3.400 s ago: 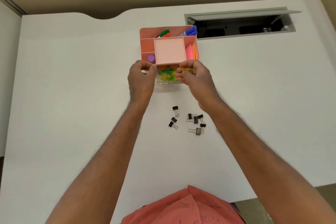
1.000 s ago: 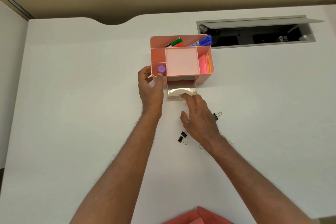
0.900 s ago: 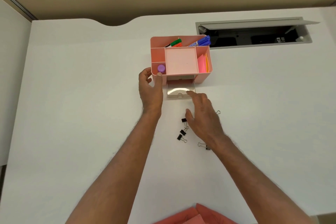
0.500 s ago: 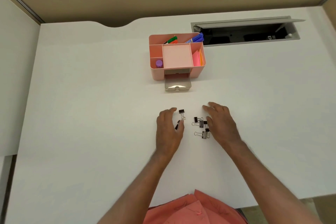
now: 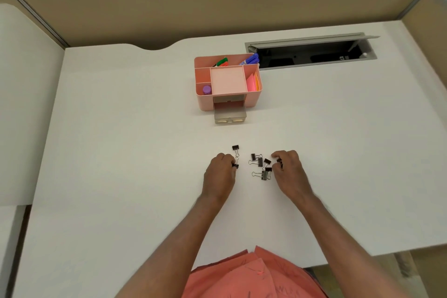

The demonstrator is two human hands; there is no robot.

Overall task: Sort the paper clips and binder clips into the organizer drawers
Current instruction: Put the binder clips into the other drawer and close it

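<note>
Several small black binder clips (image 5: 260, 165) lie loose on the white desk between my hands. My left hand (image 5: 220, 172) is curled, its fingertips pinching one binder clip (image 5: 234, 165); another clip (image 5: 235, 147) lies just beyond it. On the other side, my right hand (image 5: 287, 170) has its fingers closed on a binder clip (image 5: 279, 161) at the cluster's right edge. Farther back stands the pink organizer (image 5: 205, 101), whose lower clear drawer (image 5: 230, 116) is pulled out. No paper clips are visible.
The organizer's top compartments hold markers (image 5: 249, 59), a purple cap (image 5: 207, 89) and pink sticky notes (image 5: 252, 82). An open cable hatch (image 5: 312, 52) is sunk into the desk at back right. Partition walls rise behind and on both sides.
Both hands left the organizer and came back to the binder clips. In the last half second their open fingers closed, each pinching a clip.
</note>
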